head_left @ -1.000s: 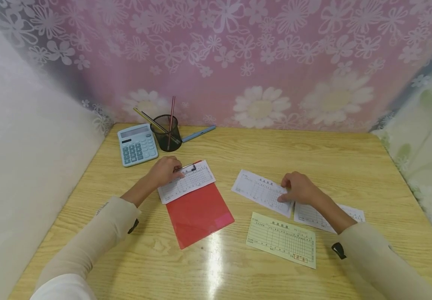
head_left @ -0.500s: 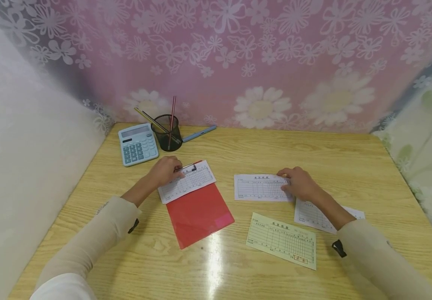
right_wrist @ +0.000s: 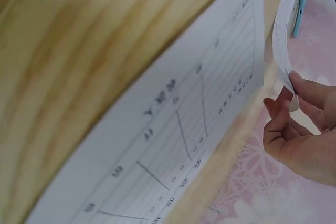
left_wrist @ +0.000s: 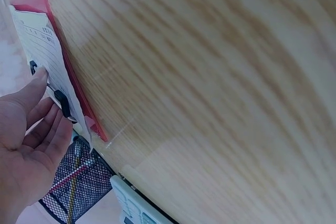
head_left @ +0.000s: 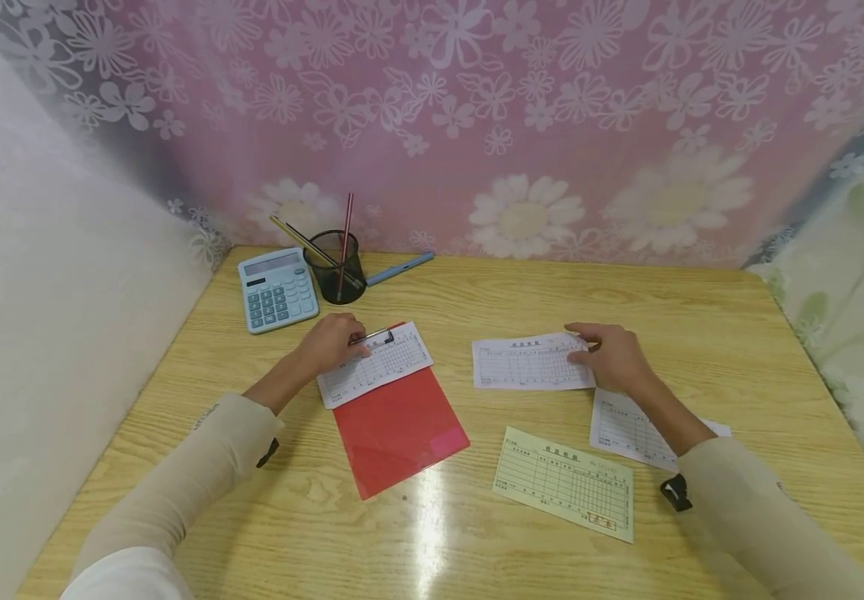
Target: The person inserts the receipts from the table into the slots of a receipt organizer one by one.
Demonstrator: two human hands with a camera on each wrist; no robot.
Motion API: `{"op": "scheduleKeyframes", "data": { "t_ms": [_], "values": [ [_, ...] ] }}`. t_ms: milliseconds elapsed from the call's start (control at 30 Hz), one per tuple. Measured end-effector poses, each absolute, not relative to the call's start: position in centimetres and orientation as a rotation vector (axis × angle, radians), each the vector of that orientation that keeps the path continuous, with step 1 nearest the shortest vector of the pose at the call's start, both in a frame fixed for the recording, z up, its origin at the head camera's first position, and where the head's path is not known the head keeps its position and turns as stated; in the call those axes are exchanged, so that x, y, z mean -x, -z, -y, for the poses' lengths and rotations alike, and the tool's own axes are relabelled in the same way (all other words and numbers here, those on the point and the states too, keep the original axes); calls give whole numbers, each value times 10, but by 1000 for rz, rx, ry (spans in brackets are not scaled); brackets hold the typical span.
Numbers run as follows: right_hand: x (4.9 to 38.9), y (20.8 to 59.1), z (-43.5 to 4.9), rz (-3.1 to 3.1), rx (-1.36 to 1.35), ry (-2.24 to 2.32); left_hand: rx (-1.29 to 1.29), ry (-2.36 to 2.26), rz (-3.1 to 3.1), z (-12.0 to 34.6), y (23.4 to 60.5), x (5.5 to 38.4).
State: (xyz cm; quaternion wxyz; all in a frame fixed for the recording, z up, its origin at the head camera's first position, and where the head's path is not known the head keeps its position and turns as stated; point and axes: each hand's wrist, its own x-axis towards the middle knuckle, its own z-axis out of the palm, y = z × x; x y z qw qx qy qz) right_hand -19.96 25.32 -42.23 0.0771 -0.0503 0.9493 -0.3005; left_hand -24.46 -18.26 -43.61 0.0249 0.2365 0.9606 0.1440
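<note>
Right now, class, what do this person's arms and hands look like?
The left hand and right hand are ungloved. The left sleeve and right sleeve are beige, the left with dark lettering. A black piece shows at each cuff; white fabric shows beyond the left sleeve.

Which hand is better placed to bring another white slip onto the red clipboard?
Probably the right hand: it pinches a white slip at one end, while the left hand grips the clip on the red clipboard.
</note>
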Motion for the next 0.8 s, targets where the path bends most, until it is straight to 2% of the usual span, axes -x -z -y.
{"op": "scheduleKeyframes", "data": {
  "t_ms": [267, 800],
  "values": [
    [201, 420, -255, -2846, 37, 1045, -736, -434, -2967, 183, 436, 244],
    [207, 417, -257, -2756, 84, 1082, -751, -451, -2959, 184, 437, 246]
  ]
}}
